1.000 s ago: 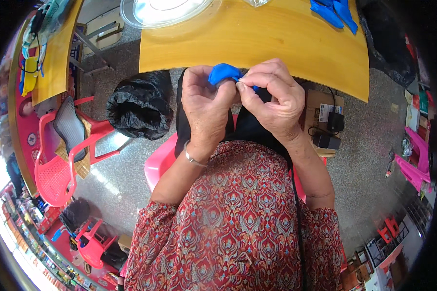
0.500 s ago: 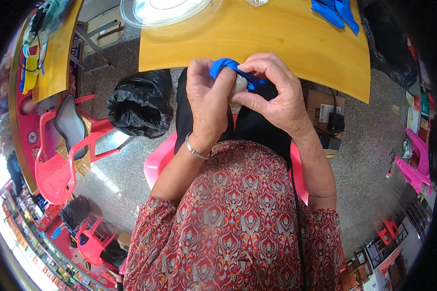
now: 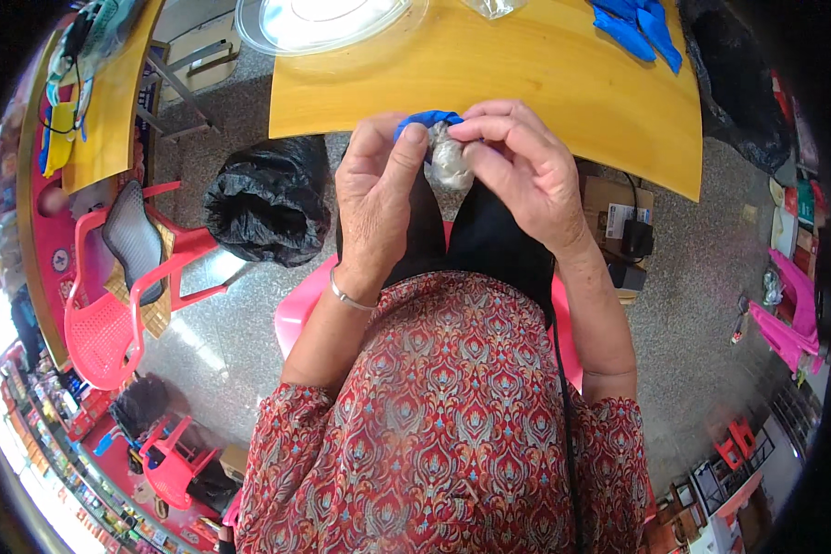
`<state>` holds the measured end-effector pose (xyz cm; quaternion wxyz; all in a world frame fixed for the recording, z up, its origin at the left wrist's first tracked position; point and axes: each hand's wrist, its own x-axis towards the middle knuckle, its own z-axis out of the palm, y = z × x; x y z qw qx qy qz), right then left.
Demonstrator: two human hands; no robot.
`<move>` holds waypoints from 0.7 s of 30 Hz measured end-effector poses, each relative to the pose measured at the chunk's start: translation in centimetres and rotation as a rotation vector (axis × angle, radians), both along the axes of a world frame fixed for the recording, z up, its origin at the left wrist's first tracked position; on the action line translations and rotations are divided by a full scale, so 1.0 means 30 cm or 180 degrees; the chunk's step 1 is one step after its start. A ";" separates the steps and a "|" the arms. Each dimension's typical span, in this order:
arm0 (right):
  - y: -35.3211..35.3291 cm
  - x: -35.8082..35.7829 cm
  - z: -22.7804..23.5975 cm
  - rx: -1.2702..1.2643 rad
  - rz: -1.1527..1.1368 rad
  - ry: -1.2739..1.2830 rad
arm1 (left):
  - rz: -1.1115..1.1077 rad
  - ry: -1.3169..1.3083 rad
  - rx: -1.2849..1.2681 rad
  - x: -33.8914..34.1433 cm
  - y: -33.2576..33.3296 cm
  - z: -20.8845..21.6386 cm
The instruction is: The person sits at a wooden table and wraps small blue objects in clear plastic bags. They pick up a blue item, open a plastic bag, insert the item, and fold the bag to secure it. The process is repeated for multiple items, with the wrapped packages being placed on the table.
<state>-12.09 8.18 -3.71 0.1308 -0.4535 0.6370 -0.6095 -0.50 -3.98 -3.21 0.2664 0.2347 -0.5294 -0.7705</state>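
Just off the near edge of the table, above my lap, both my hands work on one small blue fabric-like piece. A greyish-white wad, seemingly stuffing, bulges from its near side. My left hand grips the blue piece at its left, thumb up along the side and fingers behind it. With thumb and fingertips together, my right hand pinches the top of the wad where it meets the blue edge. Some of the right fingertips are hidden behind the piece.
On the yellow table lie a clear plastic lid or tray, a small clear bag and more blue pieces. A black bag stands open on the floor at left, near a red chair. A cardboard box sits under the table.
More of the greyish wad now shows, hanging below the blue piece. My left thumb has straightened upward and that hand has shifted slightly left; my right fingers have closed in on the wad.
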 end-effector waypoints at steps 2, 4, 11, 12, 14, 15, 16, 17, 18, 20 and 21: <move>0.002 0.019 0.065 0.0092 0.0047 0.0343 | 0.0142 0.0096 0.0081 0.000 -0.001 0.002; -0.006 0.037 0.082 0.0222 -0.0083 0.0705 | 0.0106 0.0116 0.0297 0.011 -0.002 0.022; -0.035 0.038 0.060 0.0134 -0.0199 0.0790 | 0.0530 -0.0127 -0.1443 0.024 -0.025 0.006; -0.035 0.039 0.069 0.0150 -0.0117 0.0720 | 0.0536 -0.0105 -0.1401 0.026 -0.029 0.005; -0.033 0.038 0.082 0.0209 0.0025 0.0604 | 0.0547 -0.0070 -0.1312 0.029 -0.030 0.006; -0.032 0.036 0.086 0.0248 0.0085 0.0565 | 0.0528 -0.0071 -0.1098 0.029 -0.026 0.012; -0.032 0.032 0.092 0.0286 0.0139 0.0538 | 0.0483 -0.0028 -0.0902 0.028 -0.025 0.018; -0.033 0.030 0.098 0.0292 0.0146 0.0546 | 0.0438 0.0015 -0.0706 0.029 -0.023 0.022; -0.032 0.029 0.103 0.0298 0.0151 0.0555 | 0.0392 0.0058 -0.0511 0.028 -0.022 0.024; -0.032 0.030 0.107 0.0308 0.0156 0.0574 | 0.0387 0.0085 -0.0847 0.024 -0.026 0.026; -0.029 0.033 0.106 0.0322 0.0149 0.0589 | 0.0383 0.0098 -0.1015 0.022 -0.028 0.027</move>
